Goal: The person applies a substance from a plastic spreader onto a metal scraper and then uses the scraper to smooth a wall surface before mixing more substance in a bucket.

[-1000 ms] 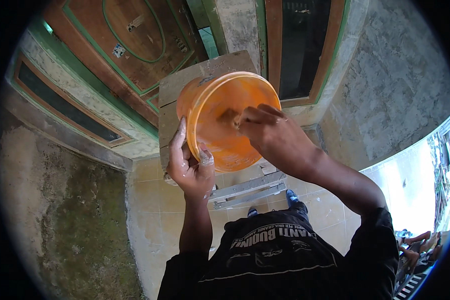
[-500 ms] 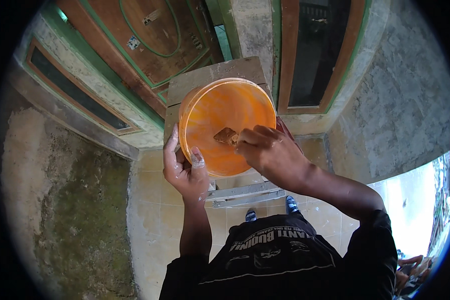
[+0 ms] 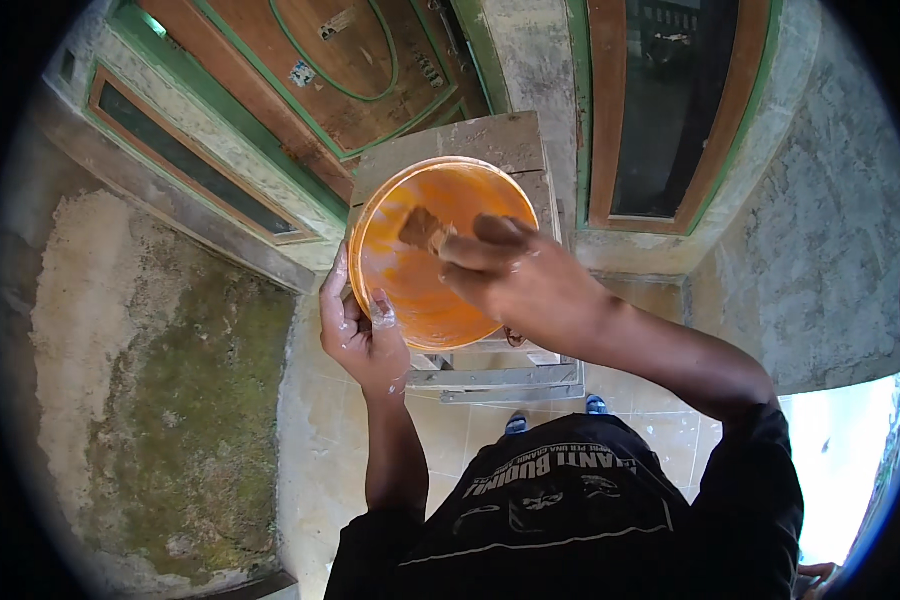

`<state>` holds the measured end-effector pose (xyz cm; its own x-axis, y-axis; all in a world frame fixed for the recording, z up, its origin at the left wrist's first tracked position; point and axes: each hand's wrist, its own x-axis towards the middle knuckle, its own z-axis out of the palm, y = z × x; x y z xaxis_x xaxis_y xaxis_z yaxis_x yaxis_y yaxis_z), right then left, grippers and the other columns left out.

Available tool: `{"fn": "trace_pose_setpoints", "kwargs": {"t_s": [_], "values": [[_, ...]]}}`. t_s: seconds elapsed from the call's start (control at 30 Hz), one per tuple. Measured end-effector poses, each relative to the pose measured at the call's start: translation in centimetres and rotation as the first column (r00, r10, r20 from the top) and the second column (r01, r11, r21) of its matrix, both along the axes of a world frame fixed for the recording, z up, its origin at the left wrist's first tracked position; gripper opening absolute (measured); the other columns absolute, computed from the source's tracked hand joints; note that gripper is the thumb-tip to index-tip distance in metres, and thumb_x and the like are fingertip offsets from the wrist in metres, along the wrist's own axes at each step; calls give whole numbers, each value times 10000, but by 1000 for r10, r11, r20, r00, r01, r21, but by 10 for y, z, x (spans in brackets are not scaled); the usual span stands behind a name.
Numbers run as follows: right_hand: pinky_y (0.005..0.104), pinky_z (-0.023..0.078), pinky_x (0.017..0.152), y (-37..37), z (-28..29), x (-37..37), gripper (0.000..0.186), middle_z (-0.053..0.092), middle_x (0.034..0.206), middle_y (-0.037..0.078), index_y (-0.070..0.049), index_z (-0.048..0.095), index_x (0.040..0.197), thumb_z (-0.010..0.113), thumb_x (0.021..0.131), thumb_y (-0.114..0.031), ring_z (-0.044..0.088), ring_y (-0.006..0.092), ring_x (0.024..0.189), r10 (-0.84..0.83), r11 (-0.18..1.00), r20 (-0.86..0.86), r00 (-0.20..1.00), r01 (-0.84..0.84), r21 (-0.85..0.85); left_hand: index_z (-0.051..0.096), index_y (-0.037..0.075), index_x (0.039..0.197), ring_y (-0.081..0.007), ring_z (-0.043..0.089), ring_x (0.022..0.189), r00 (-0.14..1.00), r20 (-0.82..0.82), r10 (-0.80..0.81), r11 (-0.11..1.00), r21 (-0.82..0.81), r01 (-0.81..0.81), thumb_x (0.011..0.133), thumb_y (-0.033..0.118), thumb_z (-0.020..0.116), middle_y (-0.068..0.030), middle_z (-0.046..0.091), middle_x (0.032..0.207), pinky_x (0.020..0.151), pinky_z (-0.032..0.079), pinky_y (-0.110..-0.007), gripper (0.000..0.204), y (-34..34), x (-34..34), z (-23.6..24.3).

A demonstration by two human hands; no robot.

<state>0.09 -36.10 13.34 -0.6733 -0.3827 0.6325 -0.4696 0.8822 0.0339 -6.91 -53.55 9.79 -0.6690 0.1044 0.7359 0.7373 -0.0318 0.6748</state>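
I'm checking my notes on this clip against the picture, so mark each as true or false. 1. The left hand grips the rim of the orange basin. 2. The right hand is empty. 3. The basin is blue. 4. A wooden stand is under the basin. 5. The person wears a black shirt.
1. True: the left hand holds the rim of the orange basin.
2. False: the right hand holds a small brown piece inside the basin.
3. False: it is orange.
4. True: a wooden stand shows beneath it.
5. True: the black shirt has a pale print.
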Motion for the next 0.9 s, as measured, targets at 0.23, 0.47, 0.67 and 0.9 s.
{"fn": "trace_pose_setpoints", "kwargs": {"t_s": [0.23, 0.47, 0.67, 0.9], "values": [[313, 481, 870, 28, 6, -15, 298, 499, 1121, 68, 10, 588, 953, 610, 668, -74, 537, 217, 980, 146, 985, 28, 989, -148, 90, 418, -107, 1265, -164, 588, 985, 993, -4, 121, 993, -7, -121, 915, 64, 505, -198, 561, 1184, 869, 457, -279, 399, 9, 2, 10], [259, 471, 865, 23, -8, -33, 246, 514, 946, 16, -25, 636, 920, 590, 692, -103, 513, 171, 908, 285, 937, -37, 958, -271, 220, 433, -97, 1243, -164, 585, 990, 974, 20, 227, 974, 0, -227, 919, 76, 506, -196, 562, 1182, 869, 450, -274, 374, 19, 15, 5], [267, 443, 910, 42, 0, -31, 248, 512, 869, 7, -46, 659, 935, 588, 702, -96, 478, 156, 1030, 258, 896, -26, 966, -229, 381, 416, -86, 1246, -166, 594, 975, 938, -108, 329, 929, -142, -342, 906, 76, 504, -187, 571, 1182, 868, 446, -282, 387, 21, 24, -6], [276, 450, 910, 46, -15, -31, 192, 577, 866, 12, -56, 664, 873, 601, 694, -87, 511, 160, 1024, 413, 890, -43, 910, -393, 233, 421, -80, 1246, -149, 606, 932, 895, -210, 394, 871, -226, -437, 903, 74, 498, -176, 636, 1063, 875, 441, -283, 384, 46, 37, -2]]}}
